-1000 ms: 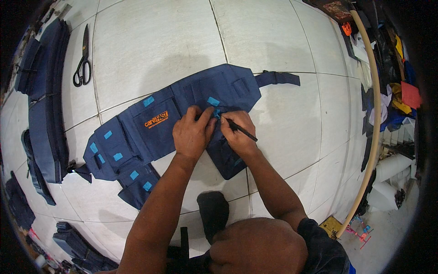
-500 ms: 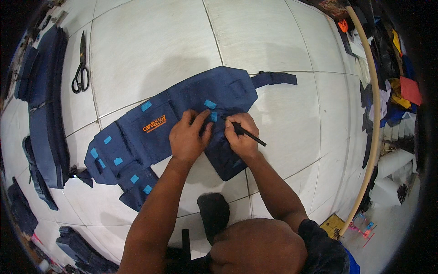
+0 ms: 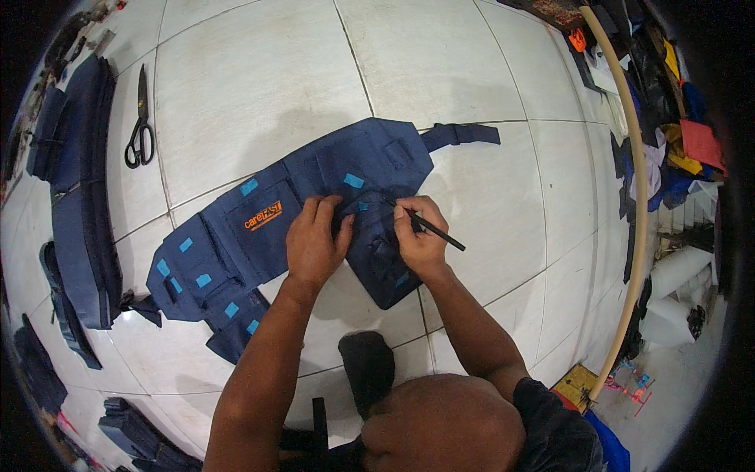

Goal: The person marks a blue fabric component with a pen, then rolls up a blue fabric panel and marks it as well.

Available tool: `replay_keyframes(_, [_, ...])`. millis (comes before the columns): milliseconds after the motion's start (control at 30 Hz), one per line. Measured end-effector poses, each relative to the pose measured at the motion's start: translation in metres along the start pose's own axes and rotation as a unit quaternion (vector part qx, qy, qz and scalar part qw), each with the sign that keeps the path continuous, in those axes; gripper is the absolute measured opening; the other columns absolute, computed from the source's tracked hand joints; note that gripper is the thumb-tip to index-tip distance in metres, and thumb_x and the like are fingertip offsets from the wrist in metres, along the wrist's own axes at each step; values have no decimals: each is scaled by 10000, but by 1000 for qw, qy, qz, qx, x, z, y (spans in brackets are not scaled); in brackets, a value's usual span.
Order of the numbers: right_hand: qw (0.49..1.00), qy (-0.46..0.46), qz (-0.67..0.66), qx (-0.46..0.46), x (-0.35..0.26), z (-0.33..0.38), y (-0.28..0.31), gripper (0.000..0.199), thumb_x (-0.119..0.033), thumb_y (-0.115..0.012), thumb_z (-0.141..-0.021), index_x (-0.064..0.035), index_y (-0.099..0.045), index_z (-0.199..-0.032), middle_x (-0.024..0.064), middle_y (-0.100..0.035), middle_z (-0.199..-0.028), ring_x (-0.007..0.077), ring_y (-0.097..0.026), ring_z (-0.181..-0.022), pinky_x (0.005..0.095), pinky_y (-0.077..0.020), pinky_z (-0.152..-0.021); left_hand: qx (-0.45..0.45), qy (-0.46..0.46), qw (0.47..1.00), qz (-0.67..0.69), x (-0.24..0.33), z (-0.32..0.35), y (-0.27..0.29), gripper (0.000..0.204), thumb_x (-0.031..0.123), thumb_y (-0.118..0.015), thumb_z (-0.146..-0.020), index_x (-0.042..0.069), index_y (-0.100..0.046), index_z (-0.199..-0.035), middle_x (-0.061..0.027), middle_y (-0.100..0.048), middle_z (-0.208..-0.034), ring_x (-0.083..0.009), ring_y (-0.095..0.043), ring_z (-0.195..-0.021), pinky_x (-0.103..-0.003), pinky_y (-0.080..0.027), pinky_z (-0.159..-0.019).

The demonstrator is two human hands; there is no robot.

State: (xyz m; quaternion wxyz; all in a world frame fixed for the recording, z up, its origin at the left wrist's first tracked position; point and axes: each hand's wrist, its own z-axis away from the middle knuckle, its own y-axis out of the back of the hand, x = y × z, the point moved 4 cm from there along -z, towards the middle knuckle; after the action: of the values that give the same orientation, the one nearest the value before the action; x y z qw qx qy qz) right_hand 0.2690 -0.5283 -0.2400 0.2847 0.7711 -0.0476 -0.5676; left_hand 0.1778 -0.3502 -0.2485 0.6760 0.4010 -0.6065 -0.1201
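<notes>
Now the right hand (image 3: 418, 233) pinches a slim black pen-like tool (image 3: 440, 233), its tip at the navy fabric piece (image 3: 258, 244) spread across the white floor tiles (image 3: 252, 79), while the left hand (image 3: 314, 242) rests on it, loosely spread, near 1 light-blue patch (image 3: 354, 181).

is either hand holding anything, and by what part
The right hand holds a slim black tool near the end pointing at the navy fabric; the left hand rests on that fabric, no grip visible.
</notes>
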Motion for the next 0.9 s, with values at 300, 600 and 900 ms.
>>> replay_keyframes(300, [989, 131, 55, -39, -5, 0, -8, 139, -33, -701, -845, -4, -660, -975, 143, -677, -920, 257, -662, -832, 364, -528, -760, 30, 17, 999, -33, 7, -4, -6, 266, 162, -678, -909, 93, -621, -1160, -150, -620, -1062, -360, -663, -906, -452, -533, -758])
replay_keyframes(600, [991, 98, 61, -62, -11, -10, -23, 151, -46, -718, -819, -19, -682, -964, 147, -691, -932, 299, -678, -877, 400, -538, -804, 24, 17, 997, -66, 8, -7, -8, 258, 221, -718, -875, 151, -690, -1122, -105, -621, -1032, -304, -679, -848, -418, -543, -708])
replay_keyframes(900, [990, 96, 58, -84, -4, -10, -26, 182, -84, -735, -802, -36, -691, -972, 127, -704, -943, 322, -666, -909, 435, -491, -859, 23, 31, 996, -86, 12, -9, -10, 296, 290, -747, -868, 149, -676, -1119, -119, -623, -1046, -324, -684, -867, -428, -555, -718])
